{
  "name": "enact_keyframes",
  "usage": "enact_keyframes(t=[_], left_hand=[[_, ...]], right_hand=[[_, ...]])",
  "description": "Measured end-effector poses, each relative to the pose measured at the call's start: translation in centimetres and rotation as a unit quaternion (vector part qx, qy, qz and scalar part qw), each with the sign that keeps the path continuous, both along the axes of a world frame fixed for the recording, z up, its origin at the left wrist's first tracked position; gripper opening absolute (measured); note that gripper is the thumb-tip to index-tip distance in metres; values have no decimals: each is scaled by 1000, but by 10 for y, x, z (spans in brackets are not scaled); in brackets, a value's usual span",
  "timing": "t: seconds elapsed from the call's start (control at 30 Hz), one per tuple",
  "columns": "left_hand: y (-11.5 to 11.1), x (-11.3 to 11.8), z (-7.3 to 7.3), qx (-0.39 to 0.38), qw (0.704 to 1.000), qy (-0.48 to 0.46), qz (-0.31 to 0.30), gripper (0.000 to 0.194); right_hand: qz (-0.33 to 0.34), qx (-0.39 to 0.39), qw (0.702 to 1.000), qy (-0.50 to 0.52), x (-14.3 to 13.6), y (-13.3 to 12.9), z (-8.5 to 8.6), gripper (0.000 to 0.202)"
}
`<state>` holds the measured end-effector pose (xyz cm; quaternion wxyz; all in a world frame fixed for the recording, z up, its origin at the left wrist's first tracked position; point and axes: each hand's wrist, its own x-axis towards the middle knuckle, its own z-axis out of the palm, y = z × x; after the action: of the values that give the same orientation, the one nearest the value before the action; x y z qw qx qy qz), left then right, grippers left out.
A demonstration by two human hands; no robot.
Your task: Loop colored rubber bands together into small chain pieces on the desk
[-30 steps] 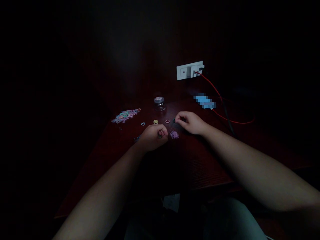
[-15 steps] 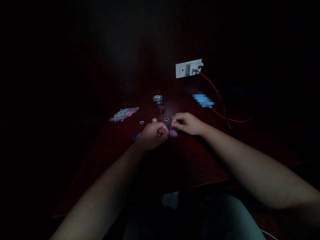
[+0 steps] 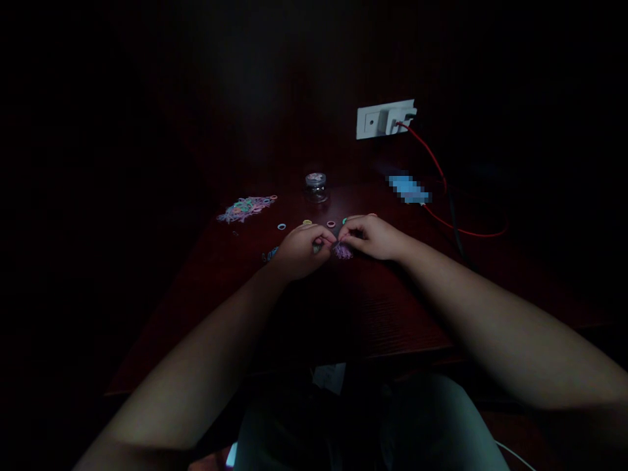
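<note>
My left hand [image 3: 305,251] is closed, thumb and finger pinched, beside a small heap of purple rubber bands [image 3: 343,252]. From the other side my right hand [image 3: 371,237] also pinches, its fingertips at the top of that heap. What either pinch holds is too small and dark to make out. Blue rubber bands [image 3: 271,253] lie partly hidden behind my left wrist. Beyond the hands runs a row of single bands: a light blue one [image 3: 281,227], a yellow one [image 3: 307,222], a pink one [image 3: 331,224] and a green one [image 3: 344,221], partly covered.
A mixed heap of coloured bands [image 3: 248,209] lies at the table's far left. Behind my hands stands a clear lidded jar [image 3: 315,188]. Toward the right are a blurred blue object [image 3: 408,188], a red cable [image 3: 434,157] and a wall socket [image 3: 371,122].
The view has tilted and shifted slightly, so the table sits higher in it. My right fingertips have come down to the purple heap; the thin strand between my hands no longer shows clearly.
</note>
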<state>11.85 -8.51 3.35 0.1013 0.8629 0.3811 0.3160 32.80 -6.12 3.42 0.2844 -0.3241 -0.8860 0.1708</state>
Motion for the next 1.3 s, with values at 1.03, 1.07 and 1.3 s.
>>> enact_keyframes(t=[1.03, 1.07, 1.3], left_hand=[[10, -7, -6, 25, 994, 81, -62, 23], [11, -7, -7, 26, 994, 80, -65, 22], [13, -9, -10, 30, 991, 105, -76, 20]], right_hand=[[-49, 47, 997, -30, 13, 13, -2, 25], [-61, 47, 996, -36, 14, 14, -1, 24], [-89, 8, 988, -124, 19, 16, -1, 15]])
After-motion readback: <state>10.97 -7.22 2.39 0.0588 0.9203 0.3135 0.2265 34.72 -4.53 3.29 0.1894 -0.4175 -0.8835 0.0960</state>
